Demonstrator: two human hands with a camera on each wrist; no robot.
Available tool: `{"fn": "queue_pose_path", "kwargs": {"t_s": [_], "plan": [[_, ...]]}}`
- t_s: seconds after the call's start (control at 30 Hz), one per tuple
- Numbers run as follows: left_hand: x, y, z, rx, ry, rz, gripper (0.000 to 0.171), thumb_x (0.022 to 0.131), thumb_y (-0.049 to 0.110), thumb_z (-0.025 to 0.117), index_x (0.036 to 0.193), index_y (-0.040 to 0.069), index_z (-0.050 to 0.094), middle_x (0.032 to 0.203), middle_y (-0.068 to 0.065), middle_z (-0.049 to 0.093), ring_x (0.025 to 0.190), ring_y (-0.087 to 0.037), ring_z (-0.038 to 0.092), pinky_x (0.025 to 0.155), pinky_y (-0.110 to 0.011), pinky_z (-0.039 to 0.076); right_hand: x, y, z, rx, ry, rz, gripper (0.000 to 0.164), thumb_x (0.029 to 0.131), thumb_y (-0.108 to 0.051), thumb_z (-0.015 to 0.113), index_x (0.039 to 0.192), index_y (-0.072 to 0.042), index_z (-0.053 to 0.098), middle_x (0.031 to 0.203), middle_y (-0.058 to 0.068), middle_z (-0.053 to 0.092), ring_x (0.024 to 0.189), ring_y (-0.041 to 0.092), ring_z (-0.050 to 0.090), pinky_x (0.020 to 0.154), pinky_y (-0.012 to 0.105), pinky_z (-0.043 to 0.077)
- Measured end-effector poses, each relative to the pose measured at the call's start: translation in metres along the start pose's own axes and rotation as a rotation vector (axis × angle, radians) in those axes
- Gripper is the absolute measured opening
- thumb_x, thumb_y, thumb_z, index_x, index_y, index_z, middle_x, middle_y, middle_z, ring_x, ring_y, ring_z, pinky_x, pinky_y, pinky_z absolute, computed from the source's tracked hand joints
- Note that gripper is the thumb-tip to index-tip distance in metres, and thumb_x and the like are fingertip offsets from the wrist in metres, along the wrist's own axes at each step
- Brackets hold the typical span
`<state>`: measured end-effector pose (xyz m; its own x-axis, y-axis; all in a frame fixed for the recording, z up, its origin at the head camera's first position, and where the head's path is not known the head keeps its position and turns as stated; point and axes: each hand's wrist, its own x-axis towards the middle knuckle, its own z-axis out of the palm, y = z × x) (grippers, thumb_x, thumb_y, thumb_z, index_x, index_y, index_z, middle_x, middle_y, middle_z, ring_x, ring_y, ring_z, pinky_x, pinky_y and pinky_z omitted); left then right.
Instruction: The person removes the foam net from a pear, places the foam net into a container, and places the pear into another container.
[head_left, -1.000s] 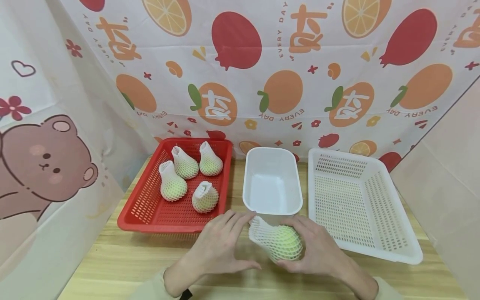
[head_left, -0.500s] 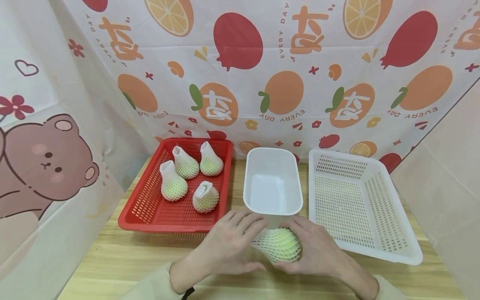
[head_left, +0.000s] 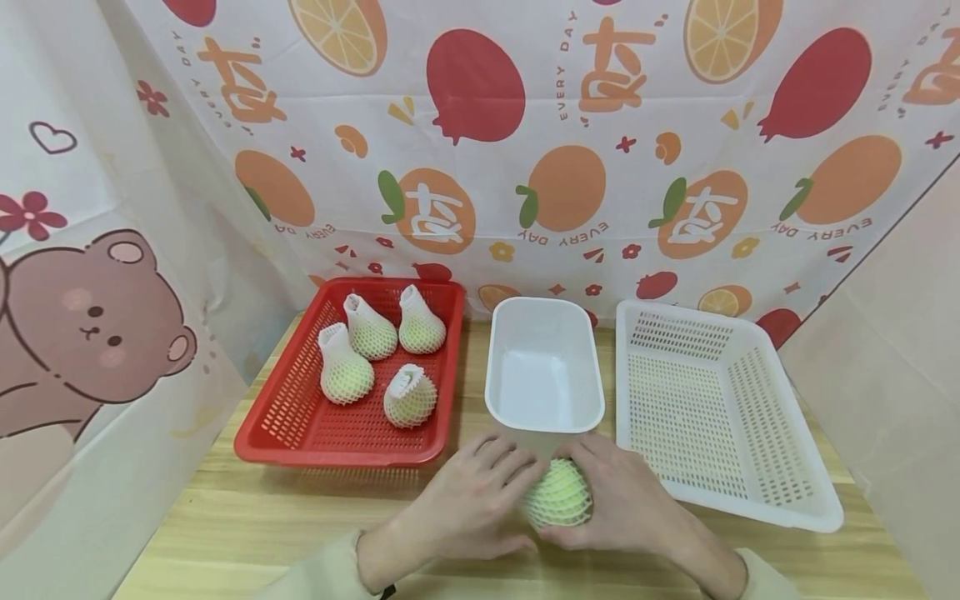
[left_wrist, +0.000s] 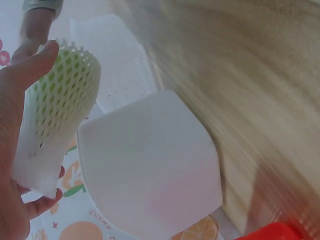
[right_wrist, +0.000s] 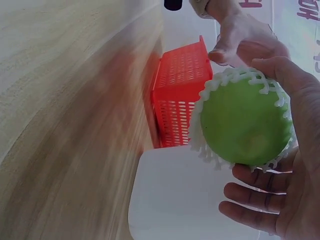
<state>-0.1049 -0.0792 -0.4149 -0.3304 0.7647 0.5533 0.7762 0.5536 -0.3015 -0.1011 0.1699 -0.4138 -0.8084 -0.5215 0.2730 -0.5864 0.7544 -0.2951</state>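
Note:
A round green fruit [right_wrist: 245,122] in a white foam net sleeve [head_left: 558,493] is low over the table in front of the small white bin. My right hand [head_left: 626,496] grips its right side, thumb near me and fingers on the far side. The right wrist view shows bare green skin inside the sleeve's toothed edge. Across the sleeve's left end curves my left hand [head_left: 483,500], its fingers over the narrow white neck [left_wrist: 37,165] and its thumb held apart from the fingers. The fingers' contact with the neck is partly hidden.
At left, a red basket [head_left: 341,457] holds several fruits in net sleeves [head_left: 347,375]. The small white bin [head_left: 545,367] stands in the middle, with a white slotted basket [head_left: 678,408] to its right. Patterned cloth [head_left: 487,192] hangs behind the wooden table [head_left: 247,533].
My left hand has moved right, over the sleeve's neck, which was visible beside it earlier. My right hand has kept its grip, and the fruit has shifted slightly left.

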Motion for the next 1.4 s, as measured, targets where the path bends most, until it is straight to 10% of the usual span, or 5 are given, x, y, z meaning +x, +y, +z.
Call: {"fn": "queue_pose_path", "kwargs": {"t_s": [0.73, 1.4], "plan": [[-0.001, 0.008, 0.016, 0.052, 0.060, -0.008, 0.091, 0.061, 0.069, 0.080, 0.133, 0.014, 0.065, 0.101, 0.005, 0.070, 0.095, -0.017, 0.065, 0.095, -0.036, 0.054, 0.005, -0.010, 0.007, 0.075, 0.005, 0.058, 0.066, 0.068, -0.083, 0.078, 0.110, -0.033, 0.066, 0.107, -0.020, 0.066, 0.095, 0.000, 0.058, 0.070, 0.019, 0.045], [-0.006, -0.005, 0.015, 0.014, 0.164, -0.091, 0.098, 0.050, 0.076, 0.079, 0.123, 0.012, 0.068, 0.101, 0.002, 0.071, 0.089, -0.017, 0.065, 0.087, -0.035, 0.055, -0.011, 0.005, 0.002, 0.222, 0.173, -0.097, 0.084, 0.074, -0.060, 0.090, 0.144, -0.025, 0.059, 0.128, -0.016, 0.068, 0.105, 0.004, 0.068, 0.088, 0.031, 0.061]]}}
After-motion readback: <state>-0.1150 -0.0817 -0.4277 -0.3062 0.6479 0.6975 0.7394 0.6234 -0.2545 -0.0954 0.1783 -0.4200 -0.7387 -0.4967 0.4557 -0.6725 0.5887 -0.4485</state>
